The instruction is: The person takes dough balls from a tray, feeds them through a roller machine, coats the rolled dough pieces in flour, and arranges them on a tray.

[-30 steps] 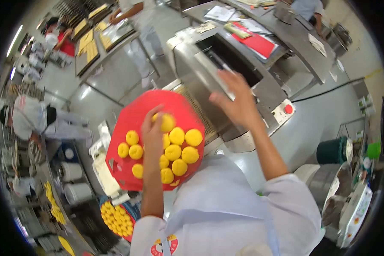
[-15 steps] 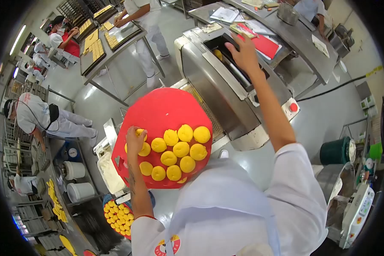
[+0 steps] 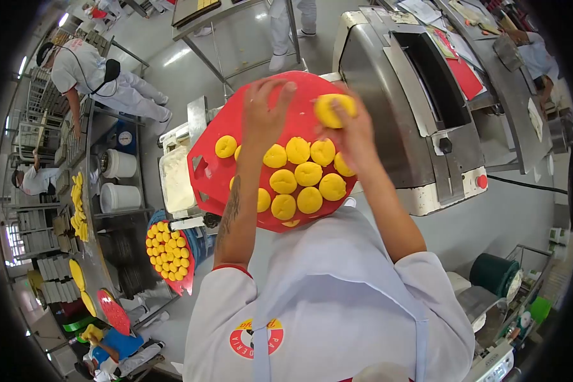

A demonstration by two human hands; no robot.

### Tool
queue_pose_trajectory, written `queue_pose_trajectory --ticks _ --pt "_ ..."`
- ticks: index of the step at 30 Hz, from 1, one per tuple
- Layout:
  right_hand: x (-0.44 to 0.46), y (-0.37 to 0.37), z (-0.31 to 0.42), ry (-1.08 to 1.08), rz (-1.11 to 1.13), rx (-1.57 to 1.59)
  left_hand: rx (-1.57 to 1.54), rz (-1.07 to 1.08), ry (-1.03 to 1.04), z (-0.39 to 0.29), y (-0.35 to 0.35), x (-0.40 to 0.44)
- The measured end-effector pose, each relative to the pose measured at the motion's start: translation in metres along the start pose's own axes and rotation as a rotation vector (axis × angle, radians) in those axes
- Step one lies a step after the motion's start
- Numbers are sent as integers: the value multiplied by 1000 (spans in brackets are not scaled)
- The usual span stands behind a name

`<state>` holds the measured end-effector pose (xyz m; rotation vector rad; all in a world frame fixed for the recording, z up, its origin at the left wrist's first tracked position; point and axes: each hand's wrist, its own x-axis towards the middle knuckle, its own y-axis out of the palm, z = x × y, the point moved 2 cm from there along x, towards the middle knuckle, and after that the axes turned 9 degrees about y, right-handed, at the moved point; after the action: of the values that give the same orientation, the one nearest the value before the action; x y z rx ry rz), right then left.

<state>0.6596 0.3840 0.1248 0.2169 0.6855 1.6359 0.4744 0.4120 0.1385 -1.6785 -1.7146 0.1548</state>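
A red board (image 3: 286, 95) in front of me carries several round yellow dough balls (image 3: 309, 174), mostly on its near half. My right hand (image 3: 358, 130) is closed around one yellow dough ball (image 3: 332, 112), raised over the board's right side. Over the board's far left part, my left hand (image 3: 265, 114) has its fingers apart with nothing seen in it. My left forearm hides some of the dough balls. To the right stands a steel machine (image 3: 388, 83) with a dark open slot (image 3: 436, 83) in its top.
A second red board of dough balls (image 3: 169, 251) rests at lower left, near a white tray of flour (image 3: 177, 178). White buckets (image 3: 120, 197) stand on a shelf. Co-workers (image 3: 102, 73) work at left, beyond the board and at right. Papers lie on a bench (image 3: 516, 121).
My right hand has come out of the machine's slot and holds a dough ball over the board. My left hand has left the dough at the board's left and moved farther across. The view has shifted.
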Motion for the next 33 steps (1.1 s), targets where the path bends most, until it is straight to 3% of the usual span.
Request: queue_pose_trajectory --ticks 2,5,7,9,10,11,14,15,16,18,19,22,24,28,30,32,33 --pt "-15 -33 36 -105 -46 21 576 52 174 64 20 -23" --pt "-39 -81 83 -212 -39 57 450 512 137 59 42 -78" --pt "-59 -82 127 -385 -280 -101 234 507 110 62 47 -82" --pt "-75 -93 168 -583 -430 -217 -143 537 -281 60 42 -75" --pt "-82 -98 189 -693 -435 -246 -263 467 -223 84 47 -83" --pt "-90 -99 211 -803 -479 -306 -92 308 215 84 41 -80" --pt "-101 -106 263 -1151 -618 -413 -925 -113 -349 53 17 -65" --pt "-95 -111 275 -1264 -648 -446 -1329 -356 -441 65 11 -60" --pt "-86 -114 285 -1374 -673 -481 -1455 -394 -450 64 3 -49" --pt "-53 -127 280 -1311 -757 -616 -1705 -482 -469 53 -15 -33" --pt "-35 -138 274 -1248 -843 -771 -1552 -662 -555 34 -19 -24" --pt "11 -166 245 -971 -803 -1091 -1454 -391 -329 24 -12 -23" --pt "13 -164 234 -993 -751 -992 -1400 -301 -301 10 -3 -23" --pt "-14 -143 264 -1191 -855 -926 -1152 -217 -278 2 20 -39" --pt "-15 -157 251 -829 -810 -1272 -1087 -67 -187 -21 24 -41" --pt "-13 -194 225 -387 -721 -1712 -852 -6 -227 -33 30 -42" --pt "-30 -189 222 -518 -761 -1621 -734 25 -244 -38 33 -42"
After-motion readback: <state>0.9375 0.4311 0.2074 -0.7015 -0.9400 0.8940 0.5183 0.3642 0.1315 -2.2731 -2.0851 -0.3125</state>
